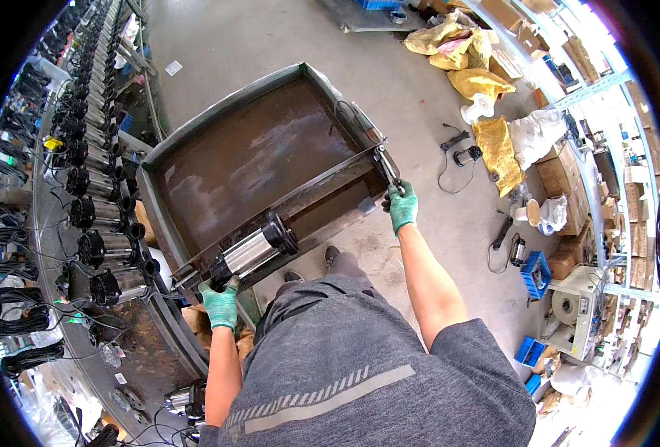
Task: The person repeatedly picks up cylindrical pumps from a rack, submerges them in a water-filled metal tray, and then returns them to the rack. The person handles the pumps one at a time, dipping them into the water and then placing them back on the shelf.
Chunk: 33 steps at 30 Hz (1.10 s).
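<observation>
A wide rectangular metal tank (248,160), rusty brown inside, stands before me with a bar across its near part. A pump with a shiny steel barrel and black ends (252,252) lies along its near left edge. My left hand (220,304), in a green glove, is closed at the pump's lower left end; its fingertips are partly hidden. At the tank's right corner my right hand (402,205), gloved the same way, closes round a slim metal lever (384,164) by the bar's end. Both forearms are stretched out from my body.
Along the left, a bench (147,343) carries a long row of similar pumps (95,212) and coiled black cables (17,320). To the right, yellow sacks (497,153), cartons (560,175), a blue crate (536,274) and a pump with its cable (467,155) lie on the floor beside shelving.
</observation>
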Tool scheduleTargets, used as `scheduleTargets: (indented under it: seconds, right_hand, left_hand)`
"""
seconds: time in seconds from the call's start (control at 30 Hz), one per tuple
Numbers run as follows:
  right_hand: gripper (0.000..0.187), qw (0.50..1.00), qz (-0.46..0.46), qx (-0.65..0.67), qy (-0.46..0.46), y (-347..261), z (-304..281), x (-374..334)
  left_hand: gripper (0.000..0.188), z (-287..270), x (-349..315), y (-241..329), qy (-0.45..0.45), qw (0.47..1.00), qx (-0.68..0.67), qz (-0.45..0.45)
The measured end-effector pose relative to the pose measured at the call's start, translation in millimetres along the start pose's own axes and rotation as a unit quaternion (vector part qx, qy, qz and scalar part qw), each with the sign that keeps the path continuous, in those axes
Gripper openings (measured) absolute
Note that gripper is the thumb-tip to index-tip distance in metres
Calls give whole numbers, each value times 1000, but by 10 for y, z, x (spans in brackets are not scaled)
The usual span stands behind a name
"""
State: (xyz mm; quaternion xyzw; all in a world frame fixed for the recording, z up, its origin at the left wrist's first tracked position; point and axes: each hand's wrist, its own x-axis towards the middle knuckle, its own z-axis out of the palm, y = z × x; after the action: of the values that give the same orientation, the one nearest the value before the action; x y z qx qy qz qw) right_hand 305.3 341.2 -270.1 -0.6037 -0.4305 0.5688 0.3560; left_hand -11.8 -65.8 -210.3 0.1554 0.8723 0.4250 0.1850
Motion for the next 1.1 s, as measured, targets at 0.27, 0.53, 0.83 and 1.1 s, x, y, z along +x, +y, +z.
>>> scheduleTargets:
  seconds: [0.27, 0.53, 0.83, 1.1]
  right_hand:
    - [26, 998, -34, -52, -21, -82, 14, -17]
    - [20, 987, 2, 143, -73, -141, 216, 2]
    - [26, 908, -4, -100, -407, -440, 464, -1051]
    - [24, 873, -47, -146, -464, -412, 934, -1153]
  left_hand:
    - [58, -124, 128, -74, -65, 991, 24, -118]
    - [55, -118, 86, 236, -73, 990, 8, -117]
    - [66, -96, 201, 89, -87, 990, 27, -109]
    - [53, -91, 193, -317, -50, 998, 21, -13]
